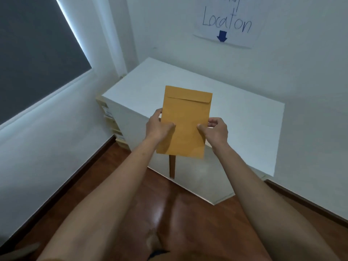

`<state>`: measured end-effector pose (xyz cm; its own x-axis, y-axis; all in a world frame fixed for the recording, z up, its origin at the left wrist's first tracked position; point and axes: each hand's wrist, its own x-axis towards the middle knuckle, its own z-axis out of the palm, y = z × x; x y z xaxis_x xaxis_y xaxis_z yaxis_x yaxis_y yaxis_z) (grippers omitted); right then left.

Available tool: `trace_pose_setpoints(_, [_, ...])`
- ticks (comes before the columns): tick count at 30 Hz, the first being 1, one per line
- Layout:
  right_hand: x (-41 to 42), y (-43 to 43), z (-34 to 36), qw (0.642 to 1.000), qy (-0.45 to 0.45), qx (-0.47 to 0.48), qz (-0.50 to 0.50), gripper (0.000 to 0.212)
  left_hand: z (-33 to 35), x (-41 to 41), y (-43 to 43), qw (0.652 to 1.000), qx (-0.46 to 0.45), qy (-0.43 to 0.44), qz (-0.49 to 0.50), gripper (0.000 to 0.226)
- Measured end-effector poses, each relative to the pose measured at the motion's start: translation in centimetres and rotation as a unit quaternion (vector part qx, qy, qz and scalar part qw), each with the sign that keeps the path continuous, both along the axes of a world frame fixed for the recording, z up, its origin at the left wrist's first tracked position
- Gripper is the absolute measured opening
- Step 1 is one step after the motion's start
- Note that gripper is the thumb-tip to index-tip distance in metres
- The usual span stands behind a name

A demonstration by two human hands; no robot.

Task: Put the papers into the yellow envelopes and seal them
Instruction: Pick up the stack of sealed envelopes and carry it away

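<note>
A yellow envelope (186,117) is held upright in the air over the near edge of a white cabinet top (244,117), its back side facing me. Its flap lies folded down along the top edge. My left hand (160,126) grips the envelope's left edge, thumb on the front. My right hand (214,129) grips the right edge the same way. No loose papers are in view.
A paper sign (227,21) with handwriting and a blue down-arrow hangs on the wall above the cabinet. Stacked beige trays (111,117) stand against the cabinet's left side. A dark window blind (33,49) fills the left wall. Brown wooden floor (165,210) lies below.
</note>
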<state>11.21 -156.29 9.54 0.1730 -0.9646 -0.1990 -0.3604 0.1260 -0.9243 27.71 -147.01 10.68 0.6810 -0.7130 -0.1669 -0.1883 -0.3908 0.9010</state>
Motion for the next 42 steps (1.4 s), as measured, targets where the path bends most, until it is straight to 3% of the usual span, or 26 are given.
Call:
trace_pose_setpoints(5, [4.1, -3.8, -0.8, 0.997, 0.016, 0.011, -0.071, 0.045, -1.1, 5.4, -6.7, 0.995, 0.051, -0.058, -0.065, 0.067])
trace_pose_setpoints(11, [6.2, -9.0, -2.0, 0.99, 0.036, 0.032, -0.129, 0.043, -2.7, 7.7, -13.6, 0.982, 0.09, -0.136, -0.1, 0.059])
trace_pose_setpoints(17, [7.1, -14.2, -3.4, 0.987, 0.104, 0.028, -0.121, 0.031, -3.6, 8.8, -19.7, 0.971, 0.129, -0.154, -0.128, 0.063])
trace_pose_setpoints(30, [9.6, -18.6, -6.1, 0.963, 0.229, 0.056, -0.128, 0.041, -6.0, 11.6, -25.9, 0.925, 0.207, -0.214, -0.235, 0.071])
trace_pose_setpoints(34, [10.0, -18.6, -6.1, 0.945, 0.301, 0.046, -0.124, 0.052, -6.4, 12.1, -26.0, 0.911, 0.196, -0.248, -0.265, 0.067])
trace_pose_setpoints(38, [10.7, -18.6, -5.9, 0.926, 0.364, -0.017, -0.098, 0.032, -6.4, 11.8, -25.8, 0.894, 0.174, -0.299, -0.285, 0.061])
trace_pose_setpoints(42, [11.0, -18.2, -6.2, 0.902, 0.422, -0.069, -0.064, 0.028, -6.8, 11.0, -24.7, 0.867, 0.069, -0.378, -0.317, 0.046])
